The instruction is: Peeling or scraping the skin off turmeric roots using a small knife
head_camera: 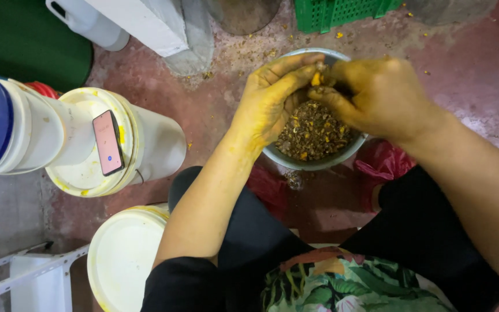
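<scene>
Both hands (pixel 319 95) on yellow piece (pixel 316 78) above scrap-filled bowl (pixel 313 162)

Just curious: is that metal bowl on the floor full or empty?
Partly full: the metal bowl holds brown scraps with yellow bits, well below its rim.

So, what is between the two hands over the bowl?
A small yellow piece, pinched between left hand and right hand, above the bowl, in the head view.

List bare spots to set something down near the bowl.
Free: floor right of the bowl, toward the red bag; floor between the bowl and the phone-topped bucket; the lid of the near bucket. Crowded: the bowl mouth, filled by left hand and right hand.
</scene>
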